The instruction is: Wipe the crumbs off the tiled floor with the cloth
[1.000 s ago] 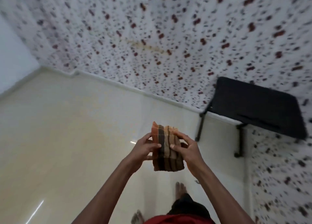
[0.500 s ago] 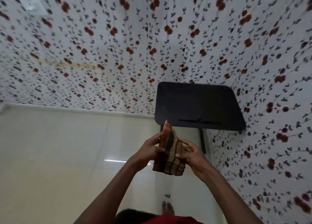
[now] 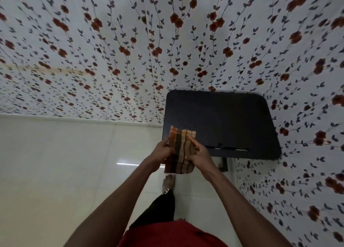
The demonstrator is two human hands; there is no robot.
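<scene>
I hold a folded cloth (image 3: 181,152) with orange, tan and dark brown stripes upright in front of me, well above the floor. My left hand (image 3: 161,151) grips its left edge and my right hand (image 3: 199,154) grips its right edge. The cream tiled floor (image 3: 65,163) lies below and to the left, glossy with a streak of reflected light. No crumbs can be made out on the tiles from here.
A small black table (image 3: 232,120) stands in the corner just beyond my hands, one leg (image 3: 224,164) showing under it. Floral-patterned walls (image 3: 130,51) run behind and along the right. My bare foot (image 3: 169,181) is on the tiles below the cloth.
The view has swung right and closer to the corner, so the black table now sits straight ahead behind the cloth. Both hands have kept hold of the cloth, shifting it slightly.
</scene>
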